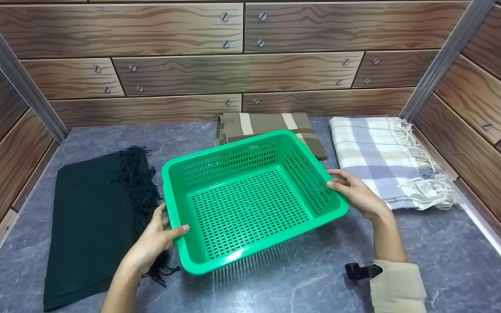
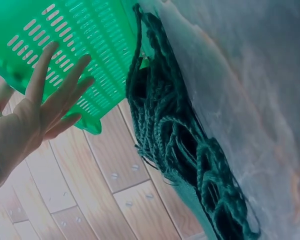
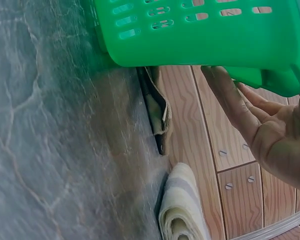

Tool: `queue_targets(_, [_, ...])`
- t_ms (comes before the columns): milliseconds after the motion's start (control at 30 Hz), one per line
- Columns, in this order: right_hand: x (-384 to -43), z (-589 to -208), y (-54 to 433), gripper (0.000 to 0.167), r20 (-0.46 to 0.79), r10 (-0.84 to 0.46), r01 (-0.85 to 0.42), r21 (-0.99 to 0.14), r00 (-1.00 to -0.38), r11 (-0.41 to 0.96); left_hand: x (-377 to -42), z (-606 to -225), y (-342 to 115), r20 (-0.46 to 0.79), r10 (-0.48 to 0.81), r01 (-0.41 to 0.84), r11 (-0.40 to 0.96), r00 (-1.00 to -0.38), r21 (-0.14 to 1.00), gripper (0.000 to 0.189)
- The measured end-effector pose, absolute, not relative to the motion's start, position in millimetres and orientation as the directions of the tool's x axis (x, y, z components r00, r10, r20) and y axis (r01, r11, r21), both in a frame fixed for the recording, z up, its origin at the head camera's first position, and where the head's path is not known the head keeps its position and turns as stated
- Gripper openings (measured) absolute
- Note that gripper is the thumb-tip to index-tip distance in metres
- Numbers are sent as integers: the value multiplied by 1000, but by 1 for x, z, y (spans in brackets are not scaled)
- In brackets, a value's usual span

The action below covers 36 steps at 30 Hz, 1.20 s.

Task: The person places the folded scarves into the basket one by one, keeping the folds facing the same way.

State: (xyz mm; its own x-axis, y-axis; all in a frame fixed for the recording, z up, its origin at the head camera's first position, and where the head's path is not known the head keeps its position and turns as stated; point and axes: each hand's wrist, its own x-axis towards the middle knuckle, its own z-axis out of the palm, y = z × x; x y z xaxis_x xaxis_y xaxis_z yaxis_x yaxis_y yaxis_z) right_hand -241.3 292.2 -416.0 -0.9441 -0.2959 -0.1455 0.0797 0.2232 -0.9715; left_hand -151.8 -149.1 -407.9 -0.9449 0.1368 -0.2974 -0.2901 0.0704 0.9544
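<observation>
A green plastic basket (image 1: 250, 213) with slotted walls and floor is held between both hands, turned slightly and with nothing inside. My left hand (image 1: 152, 239) grips its left side, the thumb over the rim and the fingers spread against the outer wall, as the left wrist view also shows. On the opposite side, my right hand (image 1: 359, 193) pinches the rim between thumb and fingers. Beside the left hand lies a folded dark green shawl (image 1: 94, 226) with a tasselled fringe (image 2: 165, 120). A folded white and lavender checked shawl (image 1: 372, 161) lies near the right hand.
Behind the basket, a folded brown cloth with cream stripes (image 1: 263, 123) lies partly hidden. Wood-patterned panels (image 1: 233, 74) enclose the back and both sides of the grey marbled surface (image 1: 302, 278). A black strap (image 1: 361, 271) sits at the right sleeve's cuff.
</observation>
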Motion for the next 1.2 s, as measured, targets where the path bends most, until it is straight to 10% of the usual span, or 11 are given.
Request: queue_targets(1200, [-234,-410,301,66,-186,-369,62,-944,-911,323,-177,-405,-151,-252,112,-236,136,-961,962,69])
